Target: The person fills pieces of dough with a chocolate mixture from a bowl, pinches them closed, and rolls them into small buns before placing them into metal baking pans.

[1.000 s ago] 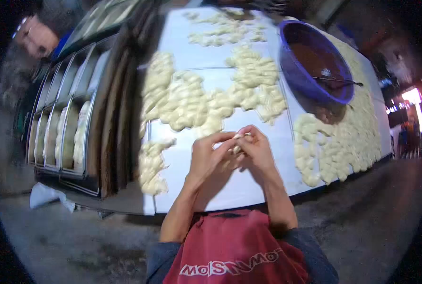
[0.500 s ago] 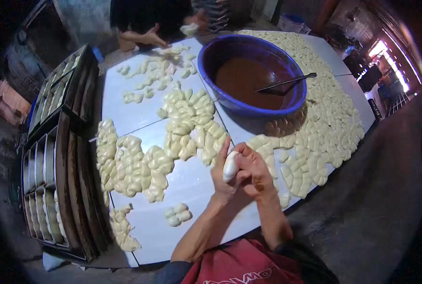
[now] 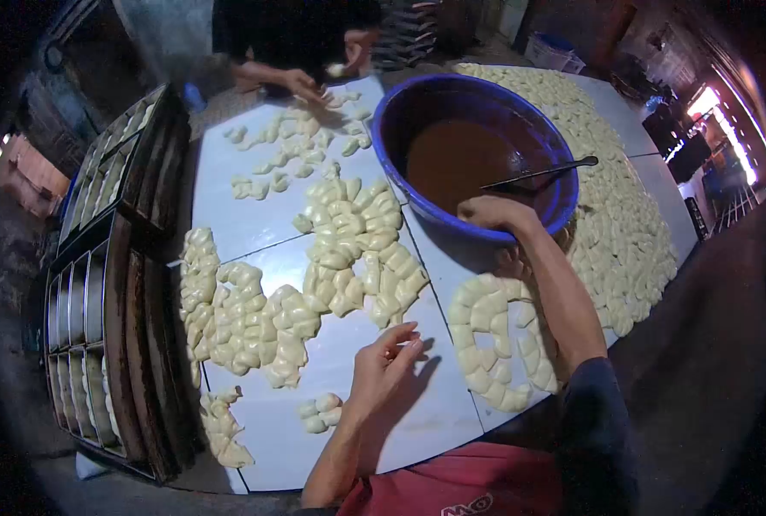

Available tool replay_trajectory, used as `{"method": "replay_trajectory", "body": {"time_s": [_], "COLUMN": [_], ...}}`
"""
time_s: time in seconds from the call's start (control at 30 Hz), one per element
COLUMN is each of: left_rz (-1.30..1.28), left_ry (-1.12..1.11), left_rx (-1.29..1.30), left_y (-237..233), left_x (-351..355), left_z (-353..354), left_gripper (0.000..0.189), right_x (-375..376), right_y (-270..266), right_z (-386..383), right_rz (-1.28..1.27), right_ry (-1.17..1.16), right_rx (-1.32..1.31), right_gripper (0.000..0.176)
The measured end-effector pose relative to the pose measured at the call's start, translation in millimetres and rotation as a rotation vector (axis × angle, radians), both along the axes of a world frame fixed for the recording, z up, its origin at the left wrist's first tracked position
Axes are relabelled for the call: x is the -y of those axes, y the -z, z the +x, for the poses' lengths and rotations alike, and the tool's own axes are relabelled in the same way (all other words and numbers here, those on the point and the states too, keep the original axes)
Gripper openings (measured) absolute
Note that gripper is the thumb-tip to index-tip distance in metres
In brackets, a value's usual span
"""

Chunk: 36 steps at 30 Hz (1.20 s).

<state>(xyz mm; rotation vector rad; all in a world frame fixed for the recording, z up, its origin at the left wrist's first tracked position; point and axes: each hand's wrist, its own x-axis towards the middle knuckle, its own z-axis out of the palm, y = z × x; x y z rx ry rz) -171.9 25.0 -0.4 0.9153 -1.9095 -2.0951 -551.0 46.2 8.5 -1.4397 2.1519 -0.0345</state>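
Observation:
My right hand [image 3: 493, 211] reaches over the near rim of the blue basin [image 3: 430, 212], its fingers lowered toward the brown filling [image 3: 452, 159]; the fingertips are hidden. A dark-handled spatula [image 3: 542, 177] rests across the basin's right side. Over the white table [image 3: 417, 408], my left hand [image 3: 390, 357] hovers with thumb and fingers apart, and I see no dough piece in it. Pale dough pieces [image 3: 344, 232] lie beyond it in a joined cluster. A small group of rounded pieces [image 3: 320, 413] sits to its lower left, and a curved band of dough [image 3: 473, 331] to its right.
Stacked metal tins [image 3: 77, 297] with dough in some compartments stand at the left. Across the table, a person's hand [image 3: 305, 84] is near scattered dough pieces. Many more pieces [image 3: 628, 232] cover the table's right side.
My hands have separated, and the white dough piece between them is out of sight. My right hand moved up to the basin; my left moved slightly down and left. The view shifted a little.

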Motion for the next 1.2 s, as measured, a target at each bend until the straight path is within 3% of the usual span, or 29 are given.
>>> {"method": "replay_trajectory", "body": {"time_s": [0.1,0.3,0.37,0.4,0.5,0.57,0.63,0.7,0.73,0.77,0.87,0.97,1.0,1.03,1.1,1.2], "left_rz": [0.025,0.063,0.189,0.309,0.624,0.812,0.823,0.843,0.785,0.728,0.659,0.578,0.401,0.226,0.301,0.323], "left_ry": [-0.028,0.013,0.001,-0.060,-0.210,-0.273,-0.332,-0.510,-0.576,-0.641,-0.655,-0.632,-0.653,-0.670,-0.618,-0.486], "left_rx": [-0.050,-0.138,-0.303,-0.340,-0.424,-0.577,-0.538,-0.528,-0.510,-0.492,-0.493,-0.498,-0.467,-0.434,-0.437,-0.360], "left_y": [16.8,-1.8,14.0,6.7,-0.9,5.2,8.1,12.7,20.3,31.4,23.6,40.1,38.5,36.4,34.2,23.1], "left_x": [-2.7,-4.1,-8.5,-11.3,-12.2,-7.9,-3.0,4.5,9.9,14.7,17.9,17.6,16.7,16.7,23.9,44.9], "left_z": [2.5,-26.8,-46.2,-51.5,-55.8,-41.6,-14.0,12.3,23.4,33.7,57.3,70.5,73.1,76.2,84.3,96.8], "left_gripper": [0.042,0.039,0.044,0.045,0.050,0.044,0.037,0.025,0.023,0.021,0.026,0.030,0.031,0.032,0.031,0.029], "right_x": [-6.5,-25.2,-30.3,-30.5,-37.7,-34.2,-39.3,-49.5,-48.1,-48.9,-43.7,-33.1,-25.8,-22.9,-19.7,-20.1], "right_y": [-33.3,-60.6,-56.6,-60.7,-17.0,-12.8,-23.6,21.2,21.0,20.8,35.8,26.3,36.0,40.6,44.8,37.8], "right_z": [13.9,66.2,96.6,126.6,164.5,209.5,243.7,237.6,249.8,271.3,312.0,347.6,351.8,353.1,356.2,363.9], "right_rz": [-0.235,-0.779,-0.949,-0.968,-0.921,-0.917,-0.882,-0.872,-0.857,-0.801,-0.901,-0.891,-1.024,-1.030,-1.043,-0.866], "right_ry": [0.119,0.549,0.571,0.683,0.665,0.832,0.776,0.625,0.576,0.625,0.346,0.331,0.306,0.298,0.285,0.514], "right_rx": [0.119,0.768,1.025,1.181,1.421,1.418,1.479,1.533,1.425,1.137,0.711,0.429,0.398,0.415,0.446,0.859], "right_gripper": [0.035,0.020,0.019,0.016,0.012,0.011,0.011,0.020,0.033,0.043,0.054,0.030,0.017,0.016,0.013,0.013]}}
